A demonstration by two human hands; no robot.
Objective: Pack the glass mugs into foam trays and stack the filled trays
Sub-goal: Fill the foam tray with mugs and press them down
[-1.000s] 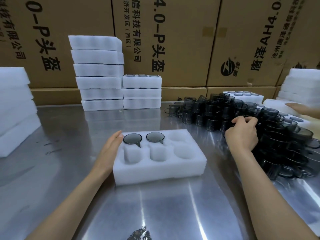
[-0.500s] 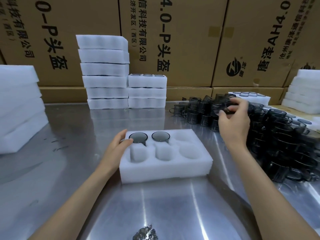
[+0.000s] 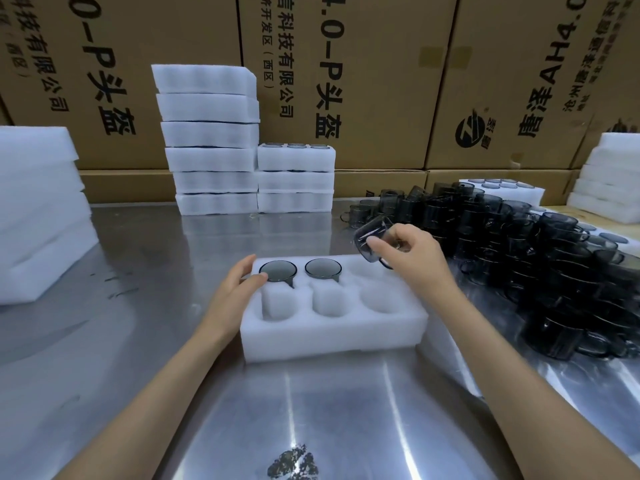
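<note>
A steel bench (image 3: 131, 341) is carrying everything here, and the landmark on it is the foam tray (image 3: 332, 337) lying at the middle, a white block with six round pockets in two rows.

The three pockets in the tray's near row are standing bare, and so is the far-right one. The far-left pocket is holding a first seated mug (image 3: 278, 270), and the far-middle pocket a second seated mug (image 3: 323, 268) — both smoky grey, mouths up.

The left hand (image 3: 235, 292) is resting against the tray's left end, fingers fairly straight, thumb lying on the foam just beside the first seated mug; its grip is closing round nothing.

The right hand (image 3: 412, 258) is hovering over the tray's far-right corner, its grip pinching a held mug (image 3: 372, 242) between thumb and fingers. That mug is tilting, clear of the foam, above and just behind the bare far-right pocket.

To the right of the tray, a heap of loose mugs (image 3: 519, 254) is sprawling across the bench, stacked on one another.

Behind the tray, a tall stack of trays (image 3: 211, 147) is standing with a shorter stack of filled trays (image 3: 296, 178) touching its right side — mug rims are showing on top of the shorter one. Far left of the tray, a pile of foam blocks (image 3: 38, 209) is leaning; far right, beyond the heap, more foam trays (image 3: 609, 174) are sitting. Cardboard cartons (image 3: 381, 81) printed with black lettering are walling off the back.
</note>
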